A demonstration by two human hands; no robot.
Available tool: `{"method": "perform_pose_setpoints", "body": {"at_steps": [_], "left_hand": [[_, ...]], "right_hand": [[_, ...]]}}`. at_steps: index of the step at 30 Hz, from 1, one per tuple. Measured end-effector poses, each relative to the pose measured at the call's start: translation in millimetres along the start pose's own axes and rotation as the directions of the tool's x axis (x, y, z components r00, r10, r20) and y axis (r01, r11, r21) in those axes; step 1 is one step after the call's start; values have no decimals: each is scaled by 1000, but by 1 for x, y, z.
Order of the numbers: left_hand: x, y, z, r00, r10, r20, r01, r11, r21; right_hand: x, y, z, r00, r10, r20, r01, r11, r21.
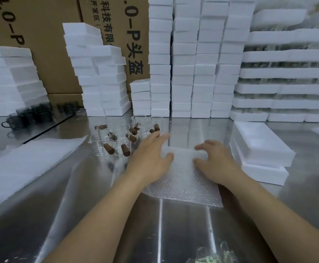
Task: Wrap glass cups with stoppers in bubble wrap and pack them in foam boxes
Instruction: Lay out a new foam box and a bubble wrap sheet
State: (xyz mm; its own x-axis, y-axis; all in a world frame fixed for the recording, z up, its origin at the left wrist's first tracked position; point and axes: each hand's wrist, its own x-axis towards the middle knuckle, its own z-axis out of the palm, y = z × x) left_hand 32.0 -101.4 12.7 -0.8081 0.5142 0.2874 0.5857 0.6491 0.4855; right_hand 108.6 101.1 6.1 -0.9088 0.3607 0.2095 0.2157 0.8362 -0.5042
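Steel table (174,224), seen from the worker's head, with both forearms reaching forward. A single sheet of bubble wrap (185,188) lies flat just ahead, squared to the body so a cup can be rolled up in it. The left hand (151,160) rests on the sheet's left edge, fingers nearly straight and spread, tips toward the cups. The right hand (217,162) presses the right side, fingers loosely bent with their tips on the wrap. Neither hand holds a cup, and whether one lies under the far edge cannot be told.

The glass cups (120,137), each with a brown stopper (109,149), stand clustered just beyond the left hand, unwrapped and within easy reach. An open foam box (259,143) waits to the right of the sheet, probably to take the next wrapped cup. Spare wrap sheets (28,162) lie at the left, with dark cups (35,112) behind them. Stacked foam boxes (183,73) and cartons (41,44) close the background.
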Motion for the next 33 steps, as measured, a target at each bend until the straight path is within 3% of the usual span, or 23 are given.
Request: {"method": "perform_pose_setpoints", "body": {"at_steps": [3, 5, 7, 9, 12, 17, 19, 21, 24, 27, 33], "left_hand": [[-6, 1, 14, 946, -25, 324, -60, 966, 250], [-10, 3, 17, 940, -57, 336, -30, 968, 248], [-13, 10, 14, 984, -14, 177, -20, 982, 190], [-12, 17, 2, 988, 58, -144, -35, 987, 155], [-11, 16, -25, 858, 36, -513, 52, 986, 158], [-7, -37, -72, 612, -306, -729, 342, 934, -104], [-4, -62, -80, 530, -497, -687, 430, 856, -287], [-3, -79, -78, 548, -621, -560, 429, 784, -449], [-5, -94, -64, 619, -632, -467, 423, 768, -480], [-4, -99, -60, 623, -653, -430, 424, 745, -516], [1, -107, -59, 556, -701, -448, 430, 703, -567]], "right_hand": [[-3, 2, 10, 985, -66, 161, 77, 995, -65], [-3, 1, 11, 990, -72, 121, 73, 997, -3], [-2, 1, 10, 997, -72, 2, 72, 996, 51], [-1, 0, 8, 991, -83, -106, 90, 994, 60], [-2, -4, 8, 984, -93, -151, 109, 988, 107], [-4, -5, 11, 990, -97, -105, 110, 986, 124], [-4, -4, 12, 992, -90, -90, 103, 982, 157], [-3, -3, 12, 993, -89, -82, 102, 981, 167], [-2, -3, 11, 993, -90, -73, 101, 981, 166], [-2, -2, 12, 995, -82, -65, 92, 981, 169], [-2, -2, 12, 996, -71, -61, 79, 985, 152]]}}
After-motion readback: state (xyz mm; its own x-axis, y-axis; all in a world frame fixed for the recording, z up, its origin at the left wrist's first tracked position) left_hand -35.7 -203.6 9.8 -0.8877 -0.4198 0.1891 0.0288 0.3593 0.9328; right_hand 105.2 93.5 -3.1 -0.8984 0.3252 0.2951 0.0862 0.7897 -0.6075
